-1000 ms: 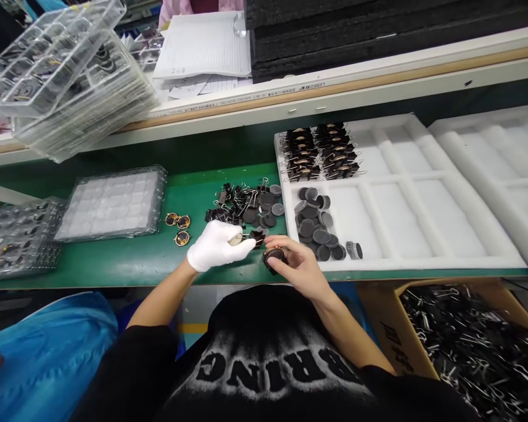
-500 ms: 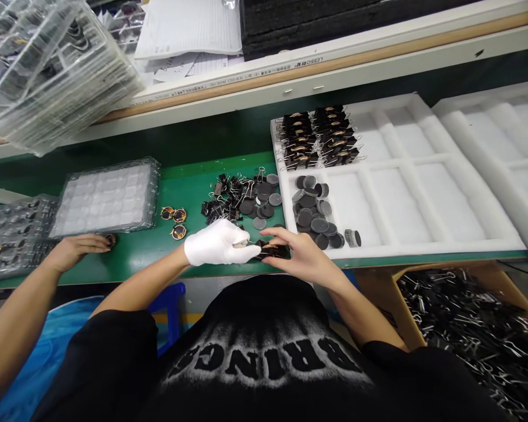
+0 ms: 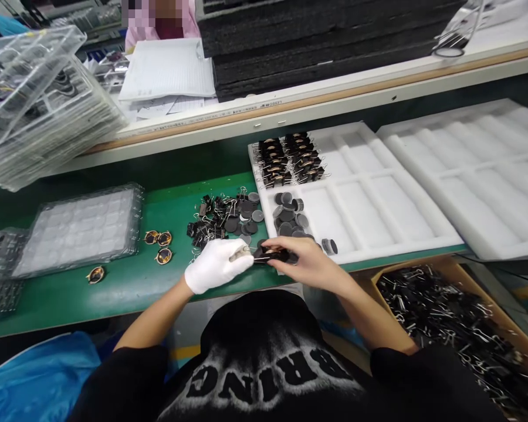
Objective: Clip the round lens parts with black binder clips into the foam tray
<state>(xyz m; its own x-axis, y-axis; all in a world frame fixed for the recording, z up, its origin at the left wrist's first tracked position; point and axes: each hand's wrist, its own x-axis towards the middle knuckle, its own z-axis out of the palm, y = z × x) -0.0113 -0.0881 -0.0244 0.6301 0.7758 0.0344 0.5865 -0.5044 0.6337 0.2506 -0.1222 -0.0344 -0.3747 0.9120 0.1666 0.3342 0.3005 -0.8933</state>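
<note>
My left hand (image 3: pixel 220 264), in a white glove, is closed on a black binder clip (image 3: pixel 259 256) by its wire handle. My bare right hand (image 3: pixel 305 261) pinches a dark piece with a gold rim (image 3: pixel 273 251), which looks like a watch case with black clips on it. The fingers partly hide this piece. Just beyond my hands lie a heap of black binder clips (image 3: pixel 211 217) and several dark round discs (image 3: pixel 247 209). To the left, several gold-rimmed watch cases (image 3: pixel 163 255) rest on the green table (image 3: pixel 127 287).
A white foam tray (image 3: pixel 347 208) on the right holds rows of clipped pieces (image 3: pixel 273 161) and loose discs (image 3: pixel 290 217). Another foam tray (image 3: pixel 475 176) stands beyond it. A box of clips (image 3: pixel 449 322) sits below right. Clear plastic trays (image 3: pixel 79 225) lie left; a person (image 3: pixel 162 23) is behind the shelf.
The view has shifted. Another person's hand at the left has withdrawn, leaving a gold-rimmed watch case on the table. Both my hands stay together on the clipped piece.
</note>
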